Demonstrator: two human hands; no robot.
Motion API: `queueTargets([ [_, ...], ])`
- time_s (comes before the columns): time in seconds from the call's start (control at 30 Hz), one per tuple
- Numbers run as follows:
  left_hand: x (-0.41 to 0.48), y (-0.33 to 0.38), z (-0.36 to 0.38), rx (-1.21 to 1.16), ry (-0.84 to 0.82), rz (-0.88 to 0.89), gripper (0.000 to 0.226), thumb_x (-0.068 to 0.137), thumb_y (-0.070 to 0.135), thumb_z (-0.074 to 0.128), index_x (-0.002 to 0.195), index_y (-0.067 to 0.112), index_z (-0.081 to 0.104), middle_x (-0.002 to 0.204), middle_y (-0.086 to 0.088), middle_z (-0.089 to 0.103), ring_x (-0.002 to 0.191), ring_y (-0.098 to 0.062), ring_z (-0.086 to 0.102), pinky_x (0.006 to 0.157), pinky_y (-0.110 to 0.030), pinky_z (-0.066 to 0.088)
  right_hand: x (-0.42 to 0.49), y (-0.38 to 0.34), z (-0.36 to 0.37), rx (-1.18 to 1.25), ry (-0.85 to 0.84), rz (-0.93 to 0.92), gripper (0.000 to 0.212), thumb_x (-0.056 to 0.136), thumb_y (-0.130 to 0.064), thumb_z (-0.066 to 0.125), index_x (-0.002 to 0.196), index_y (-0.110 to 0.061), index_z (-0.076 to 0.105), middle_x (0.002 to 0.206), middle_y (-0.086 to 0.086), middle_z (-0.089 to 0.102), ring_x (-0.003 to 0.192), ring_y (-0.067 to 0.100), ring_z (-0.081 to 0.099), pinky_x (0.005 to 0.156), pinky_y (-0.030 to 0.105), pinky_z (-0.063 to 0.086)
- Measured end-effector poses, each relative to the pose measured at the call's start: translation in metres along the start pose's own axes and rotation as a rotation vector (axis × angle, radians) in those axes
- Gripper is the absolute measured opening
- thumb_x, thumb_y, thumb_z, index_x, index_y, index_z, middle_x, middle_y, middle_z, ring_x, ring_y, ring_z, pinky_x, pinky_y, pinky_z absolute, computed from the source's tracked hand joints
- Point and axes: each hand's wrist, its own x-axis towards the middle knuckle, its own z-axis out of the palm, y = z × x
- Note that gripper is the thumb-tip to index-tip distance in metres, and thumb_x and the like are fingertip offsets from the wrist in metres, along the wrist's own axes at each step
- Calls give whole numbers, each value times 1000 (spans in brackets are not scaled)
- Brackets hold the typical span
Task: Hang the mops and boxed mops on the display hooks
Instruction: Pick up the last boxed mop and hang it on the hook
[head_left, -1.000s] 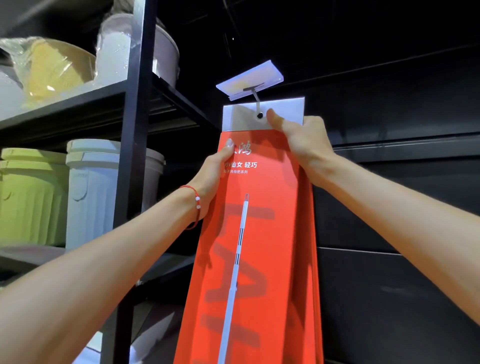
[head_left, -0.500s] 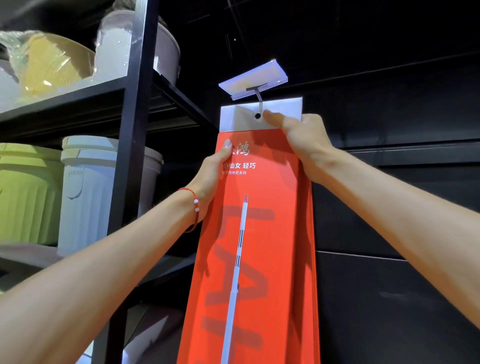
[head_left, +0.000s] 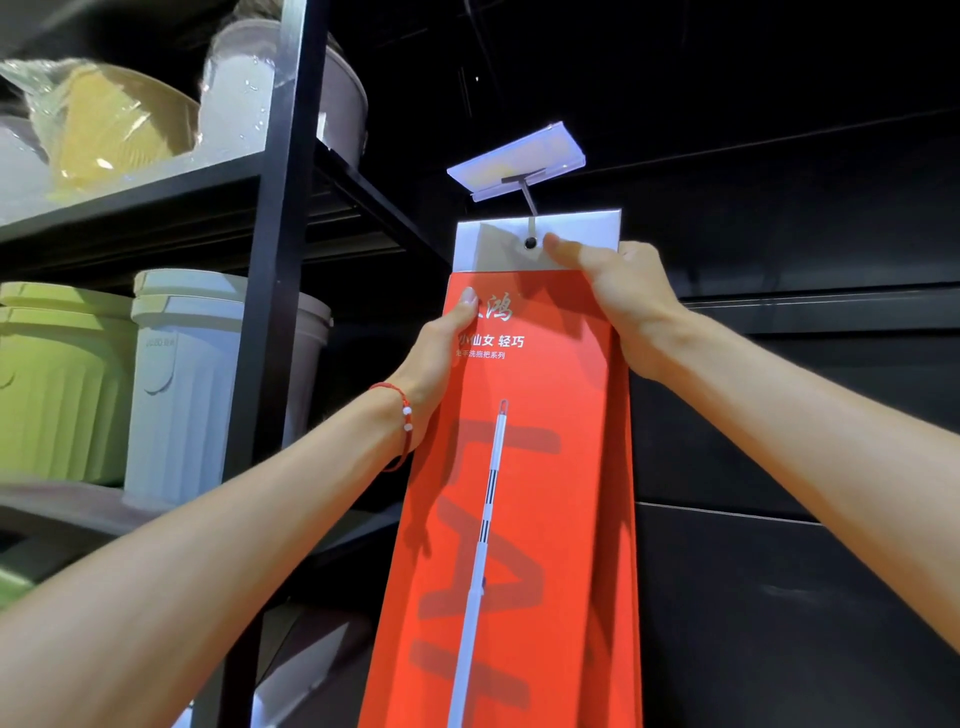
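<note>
Gripping the red mop box (head_left: 519, 493) at its upper left edge, the left hand (head_left: 441, 353) holds it upright, the right hand (head_left: 623, 296) pinches its grey header tab (head_left: 488, 249), whose hole meets the display hook (head_left: 531, 208) under a price-tag holder (head_left: 517, 158).

- Box (head_left: 550, 467): tall, narrow and red, with white Chinese lettering and a printed white mop pole. A grey tab (head_left: 488, 247) tops it. It stands roughly upright.
- Hook (head_left: 529, 205): a thin metal rod meeting the tab's hole, with a clear label holder (head_left: 514, 161) at its tip.
</note>
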Motion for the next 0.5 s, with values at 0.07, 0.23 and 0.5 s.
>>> queueTargets([
  [0.07, 1, 0, 0, 0, 36, -3, 49, 99, 61, 51, 112, 21, 77, 92, -2, 81, 79, -19, 78, 85, -34, 61, 1, 1, 0, 8, 27, -7, 19, 92, -29, 77, 81, -13, 76, 70, 1, 77, 61, 14, 72, 60, 26, 58],
  [0.23, 4, -15, -5, 85, 188, -53, 77, 64, 87, 64, 96, 20, 83, 93, -7, 82, 90, -33, 78, 100, -49, 56, -2, 15, 9, -38, 134, -61, 17, 89, -28, 80, 83, -12, 79, 83, 6, 79, 73, 21, 75, 70, 38, 61],
  [0.5, -7, -30, 2, 94, 222, -103, 80, 63, 93, 60, 87, 21, 83, 86, -2, 82, 86, -29, 79, 96, -46, 58, -23, 35, 11, -108, 259, -147, 21, 89, -38, 80, 94, -18, 78, 91, 0, 80, 87, 19, 76, 86, 47, 61],
])
